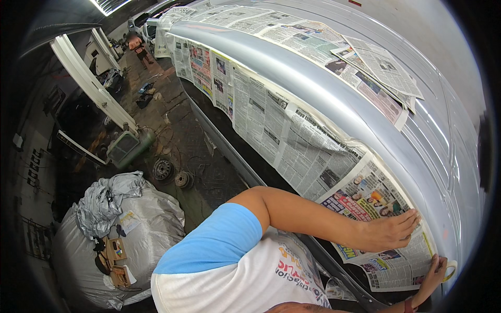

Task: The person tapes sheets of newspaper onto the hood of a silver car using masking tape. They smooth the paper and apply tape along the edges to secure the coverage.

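Observation:
My left hand (390,231) reaches across a colourful newspaper sheet (360,198). Its fingers are bent and bunched together at the sheet's upper edge, against the silver vehicle body (313,78). Lower and further right, my right hand (434,276) holds a pale yellow roll of masking tape (451,271), partly covered by the fingers. A yellowish strip of tape (429,240) runs along the sheet's edge between the two hands. More newspaper (282,128) hangs along the vehicle's side, overlapping this sheet.
Loose newspaper (383,68) lies on top of the silver body. A dark bumper-like strip (229,151) runs below. On the left are a silver-covered vehicle (151,208), wheel rims (163,169), a green tank (130,146) and a white post (94,83). A person (137,47) stands far off.

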Demonstrator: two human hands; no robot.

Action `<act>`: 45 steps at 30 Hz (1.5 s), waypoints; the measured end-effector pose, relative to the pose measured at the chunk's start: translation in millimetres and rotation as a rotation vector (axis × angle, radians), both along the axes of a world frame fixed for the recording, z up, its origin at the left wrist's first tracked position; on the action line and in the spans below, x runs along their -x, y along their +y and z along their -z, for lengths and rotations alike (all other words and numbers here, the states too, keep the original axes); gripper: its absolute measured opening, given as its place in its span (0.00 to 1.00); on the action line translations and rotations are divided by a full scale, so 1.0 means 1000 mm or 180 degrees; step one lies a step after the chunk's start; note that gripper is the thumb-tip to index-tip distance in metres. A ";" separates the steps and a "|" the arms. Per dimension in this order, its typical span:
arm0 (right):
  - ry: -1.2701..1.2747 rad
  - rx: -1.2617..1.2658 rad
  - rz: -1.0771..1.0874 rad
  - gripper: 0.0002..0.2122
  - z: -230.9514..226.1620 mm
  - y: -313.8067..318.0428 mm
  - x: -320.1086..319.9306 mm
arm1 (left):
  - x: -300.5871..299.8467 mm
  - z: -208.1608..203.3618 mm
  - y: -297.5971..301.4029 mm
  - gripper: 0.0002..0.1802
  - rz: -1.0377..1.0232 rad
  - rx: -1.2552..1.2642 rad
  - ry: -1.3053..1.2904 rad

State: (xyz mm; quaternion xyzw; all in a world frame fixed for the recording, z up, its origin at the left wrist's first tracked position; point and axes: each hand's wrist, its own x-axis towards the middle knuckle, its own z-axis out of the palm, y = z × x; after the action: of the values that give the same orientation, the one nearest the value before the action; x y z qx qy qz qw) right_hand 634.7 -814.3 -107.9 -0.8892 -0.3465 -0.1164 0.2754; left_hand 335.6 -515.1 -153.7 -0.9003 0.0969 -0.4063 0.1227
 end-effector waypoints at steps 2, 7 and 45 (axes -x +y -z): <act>-0.0026 -0.0011 0.0026 0.19 0.000 0.002 0.001 | -0.001 -0.001 -0.001 0.26 0.0004 -0.0026 0.0023; -0.0036 0.0027 0.0127 0.19 -0.003 0.004 0.011 | -0.003 -0.003 -0.005 0.26 0.0003 -0.0051 0.0012; 0.0133 -0.0817 0.0248 0.09 -0.033 -0.024 0.091 | -0.009 -0.026 -0.025 0.30 0.0070 0.0478 0.0973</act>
State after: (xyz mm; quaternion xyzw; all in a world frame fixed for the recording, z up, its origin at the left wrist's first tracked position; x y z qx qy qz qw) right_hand 544.1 -838.0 -74.9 -0.8616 -0.2882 -0.1518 0.3892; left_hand 344.1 -540.5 -127.5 -0.9571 0.0937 -0.2721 0.0345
